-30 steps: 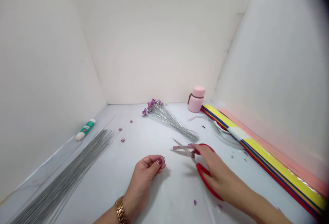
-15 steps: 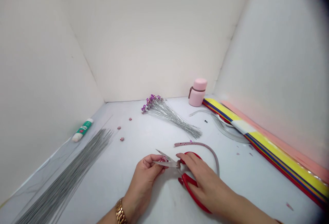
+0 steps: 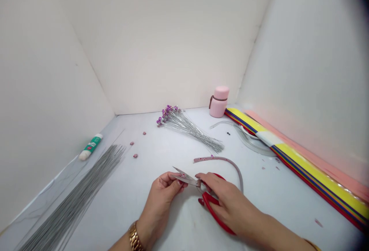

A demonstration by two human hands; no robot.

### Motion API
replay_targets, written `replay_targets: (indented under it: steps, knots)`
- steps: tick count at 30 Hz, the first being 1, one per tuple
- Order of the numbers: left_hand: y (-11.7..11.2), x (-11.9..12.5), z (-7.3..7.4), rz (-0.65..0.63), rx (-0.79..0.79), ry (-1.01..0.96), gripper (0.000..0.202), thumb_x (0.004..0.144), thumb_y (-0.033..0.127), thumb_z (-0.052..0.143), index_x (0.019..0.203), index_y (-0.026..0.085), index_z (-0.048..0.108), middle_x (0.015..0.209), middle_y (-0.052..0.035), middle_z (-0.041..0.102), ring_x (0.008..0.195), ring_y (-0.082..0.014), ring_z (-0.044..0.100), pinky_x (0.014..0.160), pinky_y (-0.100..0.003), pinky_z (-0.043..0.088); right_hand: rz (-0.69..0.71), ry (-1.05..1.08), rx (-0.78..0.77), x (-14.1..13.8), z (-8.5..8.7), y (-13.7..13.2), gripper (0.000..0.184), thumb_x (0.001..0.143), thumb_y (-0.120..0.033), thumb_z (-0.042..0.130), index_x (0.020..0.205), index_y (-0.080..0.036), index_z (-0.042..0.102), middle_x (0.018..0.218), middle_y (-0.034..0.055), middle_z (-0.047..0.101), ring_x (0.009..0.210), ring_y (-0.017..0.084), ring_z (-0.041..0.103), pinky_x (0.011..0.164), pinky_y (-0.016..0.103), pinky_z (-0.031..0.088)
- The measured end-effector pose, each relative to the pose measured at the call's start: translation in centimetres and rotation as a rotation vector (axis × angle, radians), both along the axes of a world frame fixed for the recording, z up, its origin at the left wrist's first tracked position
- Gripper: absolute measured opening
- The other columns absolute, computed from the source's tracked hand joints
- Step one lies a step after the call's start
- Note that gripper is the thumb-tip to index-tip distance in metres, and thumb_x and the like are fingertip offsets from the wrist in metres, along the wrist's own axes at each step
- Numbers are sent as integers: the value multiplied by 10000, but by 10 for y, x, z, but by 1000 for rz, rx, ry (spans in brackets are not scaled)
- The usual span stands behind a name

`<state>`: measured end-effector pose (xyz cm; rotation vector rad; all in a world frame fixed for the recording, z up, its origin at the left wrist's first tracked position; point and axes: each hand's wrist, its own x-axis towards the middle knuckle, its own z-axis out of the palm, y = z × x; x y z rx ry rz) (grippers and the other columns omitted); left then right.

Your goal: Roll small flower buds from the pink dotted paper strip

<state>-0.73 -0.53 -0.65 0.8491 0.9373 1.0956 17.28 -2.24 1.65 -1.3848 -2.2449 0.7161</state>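
Red-handled scissors (image 3: 213,209) are in my right hand (image 3: 230,199), fingers through the loops, blades parted and pointing left. My left hand (image 3: 164,195) pinches a small pinkish piece (image 3: 183,175) between thumb and fingertips, right at the blades. Its exact shape is partly hidden by the blades and fingers. Just beyond my right hand, a pinkish, speckled tube (image 3: 219,159) curves over the table. Three small pink flower-like pieces (image 3: 135,155) lie to the left, apart from my hands.
A bundle of grey wires (image 3: 83,193) lies at left beside a glue stick (image 3: 90,147). Silver stems with purple tips (image 3: 190,128) rest at the back, near a pink flask (image 3: 219,102). Coloured sheets (image 3: 302,174) and clear tubing (image 3: 250,143) are on the right.
The scissor blades have closed slightly around the small pink piece. The whole view has shifted a little; both hands otherwise keep their places.
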Motion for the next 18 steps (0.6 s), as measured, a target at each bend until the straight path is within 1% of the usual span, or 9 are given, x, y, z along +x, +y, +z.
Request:
replay_targets:
  steps: [4,10,18]
  knots:
    - [-1,0,1,9,-2,1,66,705,212,642,690,148,646,719,-24,651,710,-142,554,709,-230,413,15,-18,-7,-1,2,-2,326,781,-121,443,1092,-214,472,938,60,567,844,199,531,731,293,434]
    - [-1,0,0,-3,3,16,60,721,196,628,706,140,642,723,-25,644,704,-131,545,707,-223,411,11,-80,10,0,3,-1,320,780,-108,441,1084,-206,457,923,58,554,832,198,518,722,290,427]
    - [0,0,1,-8,-5,17,86,702,215,648,681,131,651,673,-21,642,668,-126,552,683,-217,417,3,-52,6,-2,-1,-2,256,784,-114,439,1011,-215,501,860,34,579,788,178,543,684,260,436]
